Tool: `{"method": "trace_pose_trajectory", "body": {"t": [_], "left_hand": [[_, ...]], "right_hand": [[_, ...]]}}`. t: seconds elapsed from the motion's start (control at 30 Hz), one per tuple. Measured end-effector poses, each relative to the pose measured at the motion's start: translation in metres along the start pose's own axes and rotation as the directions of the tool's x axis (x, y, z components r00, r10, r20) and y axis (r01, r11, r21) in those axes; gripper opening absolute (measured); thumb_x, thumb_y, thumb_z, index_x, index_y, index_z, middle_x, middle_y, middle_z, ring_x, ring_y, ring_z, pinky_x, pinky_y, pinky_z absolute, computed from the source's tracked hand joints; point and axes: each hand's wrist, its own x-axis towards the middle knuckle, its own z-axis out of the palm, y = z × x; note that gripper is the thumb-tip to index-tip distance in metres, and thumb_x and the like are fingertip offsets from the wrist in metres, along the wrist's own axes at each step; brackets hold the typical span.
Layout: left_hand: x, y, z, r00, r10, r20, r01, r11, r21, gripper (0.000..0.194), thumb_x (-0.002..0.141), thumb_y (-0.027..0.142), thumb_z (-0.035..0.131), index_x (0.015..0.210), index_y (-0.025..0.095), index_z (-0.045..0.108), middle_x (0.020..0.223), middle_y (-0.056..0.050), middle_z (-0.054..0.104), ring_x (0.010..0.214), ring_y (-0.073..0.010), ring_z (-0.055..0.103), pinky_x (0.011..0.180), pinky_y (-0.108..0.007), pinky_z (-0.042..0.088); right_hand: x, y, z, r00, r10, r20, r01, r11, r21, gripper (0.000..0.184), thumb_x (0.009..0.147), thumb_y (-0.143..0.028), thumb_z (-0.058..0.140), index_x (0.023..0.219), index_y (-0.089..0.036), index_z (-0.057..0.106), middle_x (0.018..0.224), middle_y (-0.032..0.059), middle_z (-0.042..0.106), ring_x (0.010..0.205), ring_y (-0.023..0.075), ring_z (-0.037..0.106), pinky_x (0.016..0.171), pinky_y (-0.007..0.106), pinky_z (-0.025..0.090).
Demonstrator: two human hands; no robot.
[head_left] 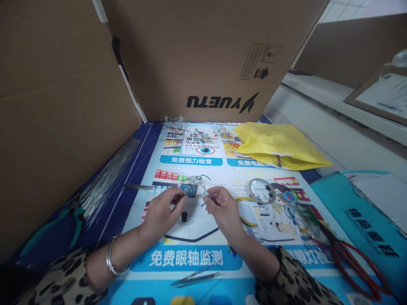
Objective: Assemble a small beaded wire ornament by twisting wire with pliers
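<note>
My left hand (163,209), a silver bangle on its wrist, is closed with thumb and forefinger pinched together. Whatever it holds is too fine to make out. My right hand (224,212) faces it a short way to the right, its fingertips pinched on a small purple piece (211,197). Just beyond the fingertips lies a tangle of thin silver wire (197,184) with a dark green end. A thin metal tool (138,186) lies to the left of it, partly hidden by my left hand.
At left lie a bundle of straight silver wires (110,180) and teal-handled pliers (71,231). Red-handled scissors (358,264), a tape roll (262,191) and a yellow bag (280,144) are at right. Cardboard (203,55) walls the back. Short dark strips (199,278) lie in front.
</note>
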Motion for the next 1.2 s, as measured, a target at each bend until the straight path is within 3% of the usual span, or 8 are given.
{"method": "trace_pose_trajectory", "body": {"t": [0.37, 0.67, 1.07, 1.2], "left_hand": [[-0.001, 0.001, -0.004, 0.995, -0.066, -0.078, 0.068, 0.998, 0.012, 0.008, 0.081, 0.016, 0.058, 0.088, 0.019, 0.057, 0.074, 0.002, 0.063, 0.060, -0.0083, 0.057, 0.059, -0.019, 0.046], [0.002, -0.003, -0.011, 0.990, -0.012, -0.138, 0.016, 0.999, 0.029, 0.007, 0.081, 0.014, 0.055, 0.088, 0.017, 0.056, 0.081, -0.002, 0.059, 0.081, -0.0143, 0.056, 0.075, -0.027, 0.046], [0.001, -0.003, -0.010, 0.995, 0.002, -0.097, -0.008, 0.998, -0.058, 0.009, 0.083, 0.014, 0.054, 0.090, 0.017, 0.058, 0.084, -0.004, 0.060, 0.083, -0.0152, 0.055, 0.073, -0.028, 0.047], [0.002, -0.001, -0.010, 0.995, 0.039, -0.094, -0.044, 0.997, -0.055, 0.010, 0.083, 0.013, 0.053, 0.090, 0.017, 0.059, 0.083, -0.005, 0.062, 0.082, -0.0157, 0.056, 0.073, -0.029, 0.048]], "right_hand": [[0.000, -0.003, -0.003, 0.999, -0.035, 0.007, 0.035, 0.999, 0.006, 0.021, 0.073, -0.035, 0.063, 0.086, -0.020, 0.055, 0.062, -0.0039, 0.055, 0.055, 0.0108, 0.052, 0.052, 0.023, 0.043], [0.001, -0.003, -0.003, 0.999, -0.049, -0.002, 0.049, 0.999, 0.017, 0.022, 0.071, -0.036, 0.064, 0.085, -0.020, 0.057, 0.063, -0.0027, 0.056, 0.054, 0.0106, 0.051, 0.051, 0.023, 0.043], [-0.003, -0.005, -0.003, 0.995, -0.057, 0.081, 0.054, 0.998, 0.036, 0.022, 0.076, -0.035, 0.061, 0.092, -0.020, 0.059, 0.063, -0.0023, 0.057, 0.057, 0.0126, 0.055, 0.054, 0.025, 0.046], [-0.005, -0.006, -0.004, 0.982, -0.152, 0.113, 0.159, 0.986, -0.055, 0.015, 0.079, -0.032, 0.057, 0.089, -0.021, 0.062, 0.079, 0.0021, 0.063, 0.071, 0.0163, 0.060, 0.063, 0.029, 0.049]]}}
